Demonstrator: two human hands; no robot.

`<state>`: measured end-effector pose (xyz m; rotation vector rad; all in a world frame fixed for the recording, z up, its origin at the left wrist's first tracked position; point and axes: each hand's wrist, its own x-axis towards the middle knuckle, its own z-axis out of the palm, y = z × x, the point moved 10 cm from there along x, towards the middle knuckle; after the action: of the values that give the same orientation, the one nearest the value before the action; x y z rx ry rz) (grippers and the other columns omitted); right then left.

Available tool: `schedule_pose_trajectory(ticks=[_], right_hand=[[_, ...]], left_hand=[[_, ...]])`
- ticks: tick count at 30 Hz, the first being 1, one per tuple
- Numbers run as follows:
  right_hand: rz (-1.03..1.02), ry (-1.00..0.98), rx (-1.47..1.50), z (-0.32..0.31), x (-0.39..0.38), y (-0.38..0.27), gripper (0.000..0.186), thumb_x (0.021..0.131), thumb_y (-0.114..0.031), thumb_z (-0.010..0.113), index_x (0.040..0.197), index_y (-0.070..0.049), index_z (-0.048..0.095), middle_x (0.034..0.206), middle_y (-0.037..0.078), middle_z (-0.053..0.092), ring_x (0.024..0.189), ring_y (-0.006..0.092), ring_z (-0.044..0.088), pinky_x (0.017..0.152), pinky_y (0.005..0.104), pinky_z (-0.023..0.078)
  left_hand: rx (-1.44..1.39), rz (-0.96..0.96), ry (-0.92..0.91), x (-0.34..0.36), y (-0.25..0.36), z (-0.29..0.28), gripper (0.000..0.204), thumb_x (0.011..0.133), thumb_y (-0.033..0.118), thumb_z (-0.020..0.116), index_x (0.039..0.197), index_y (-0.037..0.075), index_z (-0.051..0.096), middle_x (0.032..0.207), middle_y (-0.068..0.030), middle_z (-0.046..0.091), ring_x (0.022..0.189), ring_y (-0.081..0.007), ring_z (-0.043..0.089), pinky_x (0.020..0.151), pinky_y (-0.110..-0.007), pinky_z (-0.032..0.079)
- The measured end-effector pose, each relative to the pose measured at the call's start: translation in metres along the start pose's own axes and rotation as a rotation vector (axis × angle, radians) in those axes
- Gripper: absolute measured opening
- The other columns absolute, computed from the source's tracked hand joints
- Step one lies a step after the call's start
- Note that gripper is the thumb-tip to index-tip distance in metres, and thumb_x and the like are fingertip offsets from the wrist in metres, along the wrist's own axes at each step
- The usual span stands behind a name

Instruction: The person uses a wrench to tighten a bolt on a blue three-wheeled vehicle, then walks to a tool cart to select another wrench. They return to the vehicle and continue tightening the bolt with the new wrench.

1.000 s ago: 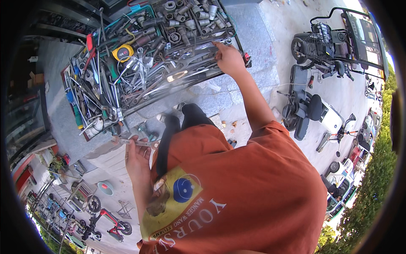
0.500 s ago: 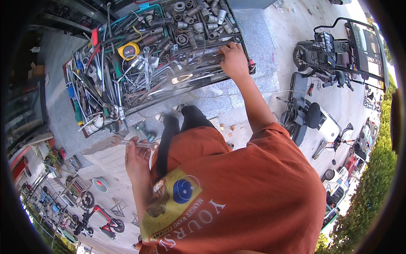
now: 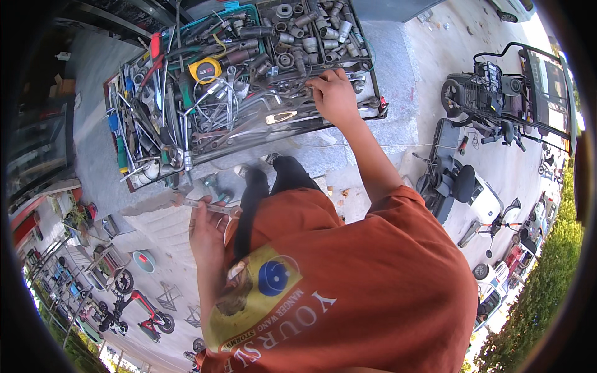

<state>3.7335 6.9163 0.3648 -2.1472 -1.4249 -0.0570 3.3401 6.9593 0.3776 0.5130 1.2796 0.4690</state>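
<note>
Low at the left, in front of my shirt, my left hand (image 3: 206,231) is closed around a flat metal wrench (image 3: 219,208). Its ring end points to the right. Over the right part of a large tool tray (image 3: 239,145), my right hand (image 3: 336,96) reaches down with thumb and fingers pinched on what looks like a wrench end; the fingers partly hide it. Loose wrenches (image 3: 292,116) lie around and below that hand. Just behind it, many grey sockets (image 3: 311,45) fill the back right section.
A yellow tape measure (image 3: 205,70), red-handled pliers (image 3: 153,56) and screwdrivers (image 3: 120,146) lie among the tools. The tray rests on grey stone slabs (image 3: 388,68). To the right stand a three-wheeled vehicle (image 3: 497,87) and a scooter (image 3: 482,193); a red scooter (image 3: 146,311) is at lower left.
My right hand has shifted left along the wrenches, and more of the tray's pale bottom shows at its right end. My left hand still holds its wrench. The whole view has shifted slightly.
</note>
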Motion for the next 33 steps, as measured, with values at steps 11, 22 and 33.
schedule_pose_trajectory(ticks=[11, 22, 33], right_hand=[[-0.029, -0.105, 0.057, 0.036, 0.005, -0.037, 0.028, 0.072, -0.008, 0.068, 0.100, -0.010, 0.070, 0.094, 0.009, 0.056, 0.091, 0.0306, 0.053, 0.079, 0.0408, 0.048], [0.038, -0.131, -0.043, 0.037, 0.015, -0.046, 0.028, 0.071, -0.008, 0.071, 0.098, -0.009, 0.064, 0.095, 0.013, 0.052, 0.092, 0.0323, 0.052, 0.081, 0.0419, 0.046], [0.030, -0.152, -0.098, 0.039, 0.014, -0.051, 0.031, 0.072, -0.010, 0.070, 0.101, -0.008, 0.062, 0.102, 0.013, 0.054, 0.097, 0.0341, 0.053, 0.083, 0.0438, 0.047]], left_hand=[[-0.017, 0.006, 0.034, -0.006, -0.001, -0.008, 0.025, 0.099, 0.031, 0.053, 0.113, 0.010, 0.056, 0.099, -0.0073, 0.064, 0.090, -0.0147, 0.058, 0.081, -0.028, 0.046], [-0.078, 0.002, 0.071, -0.011, -0.001, -0.024, 0.023, 0.098, 0.030, 0.055, 0.109, 0.011, 0.059, 0.097, -0.0073, 0.067, 0.087, -0.0141, 0.062, 0.077, -0.027, 0.050], [-0.113, -0.025, 0.051, -0.013, 0.002, -0.029, 0.022, 0.098, 0.030, 0.055, 0.108, 0.011, 0.061, 0.098, -0.0077, 0.067, 0.090, -0.0136, 0.062, 0.078, -0.027, 0.049]])
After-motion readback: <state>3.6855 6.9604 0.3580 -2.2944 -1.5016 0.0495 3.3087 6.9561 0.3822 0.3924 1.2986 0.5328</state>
